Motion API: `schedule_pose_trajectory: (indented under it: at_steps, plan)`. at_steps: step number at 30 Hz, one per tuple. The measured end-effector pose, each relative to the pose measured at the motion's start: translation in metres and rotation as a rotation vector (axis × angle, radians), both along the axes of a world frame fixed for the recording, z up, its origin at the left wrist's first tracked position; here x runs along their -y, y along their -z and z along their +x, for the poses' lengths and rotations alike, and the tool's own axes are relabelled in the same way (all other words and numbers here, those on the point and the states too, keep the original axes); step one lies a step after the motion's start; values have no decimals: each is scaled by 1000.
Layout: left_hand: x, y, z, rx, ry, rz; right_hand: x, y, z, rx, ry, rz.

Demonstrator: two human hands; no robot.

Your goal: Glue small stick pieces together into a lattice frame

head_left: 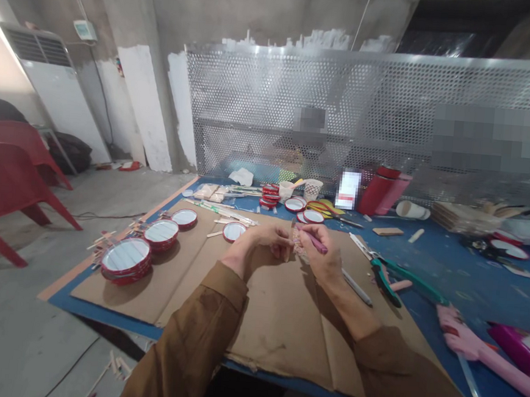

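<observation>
Over the cardboard sheet (pixel 282 328), my left hand (pixel 271 239) is closed, with its fingertips at the left edge of a small pinkish, speckled piece (pixel 297 241). My right hand (pixel 324 258) wraps round a purple pen-like tool (pixel 315 243) and sits against the piece's right side. Fingers cover much of the piece, so its exact kind is unclear. A round red-rimmed lid (pixel 233 231) lies just beyond my left wrist. Under my right forearm is a grey pen-shaped tool (pixel 356 287).
Red-rimmed lids (pixel 126 256) stand in stacks at left, with wooden sticks (pixel 100 247) beside them. Green-handled pliers (pixel 384 281) and a pink glue gun (pixel 460 336) lie right. Paper cups (pixel 313 190), a lit phone (pixel 348 190) and a red bottle (pixel 378 192) line the mesh panel (pixel 272 101).
</observation>
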State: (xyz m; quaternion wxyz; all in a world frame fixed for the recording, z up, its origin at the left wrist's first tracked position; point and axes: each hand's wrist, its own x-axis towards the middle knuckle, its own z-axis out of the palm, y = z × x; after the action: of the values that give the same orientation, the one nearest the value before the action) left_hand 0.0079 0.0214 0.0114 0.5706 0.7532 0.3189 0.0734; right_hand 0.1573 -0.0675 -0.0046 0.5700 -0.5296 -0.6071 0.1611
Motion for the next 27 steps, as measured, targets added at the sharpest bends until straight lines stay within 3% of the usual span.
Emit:
schedule_pose_trajectory:
  at_steps: [27]
  plan:
    - [-3, 2, 0, -9, 12, -4, 2, -5, -1, 35, 13, -25]
